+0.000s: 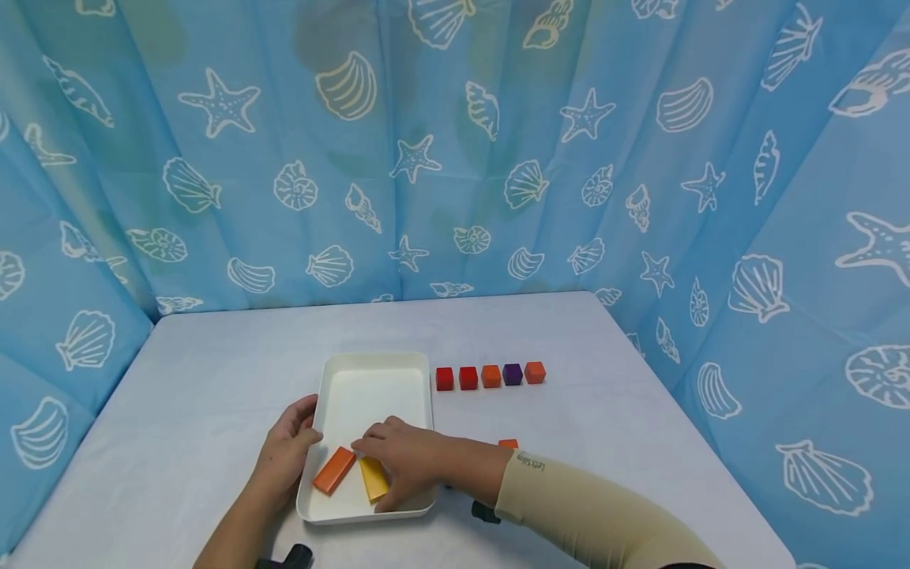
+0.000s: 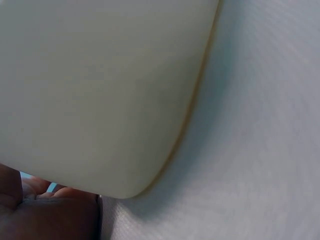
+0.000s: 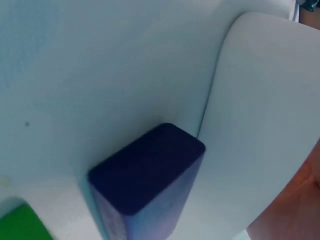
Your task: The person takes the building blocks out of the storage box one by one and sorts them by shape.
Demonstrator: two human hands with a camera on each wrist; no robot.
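Observation:
A white tray [image 1: 370,387] lies on the table. My left hand [image 1: 284,442] grips its left side, thumb at the rim; in the left wrist view those fingers [image 2: 50,210] are partly hidden by the tray wall. Inside, at the near end, lie an orange rectangular block [image 1: 334,471] and a yellow rectangular block [image 1: 373,479]. My right hand [image 1: 405,458] reaches over the tray wall and holds the yellow block between thumb and fingers, covering its right side. The right wrist view shows only part of this hand [image 3: 285,215] behind the tray wall.
Small cubes stand in a row right of the tray: red [image 1: 444,379], red [image 1: 468,378], orange [image 1: 491,377], purple [image 1: 513,374], orange [image 1: 535,373]. My right forearm partly hides another orange block [image 1: 508,444]. Beside the tray are a dark purple block [image 3: 150,170] and a green one [image 3: 22,225].

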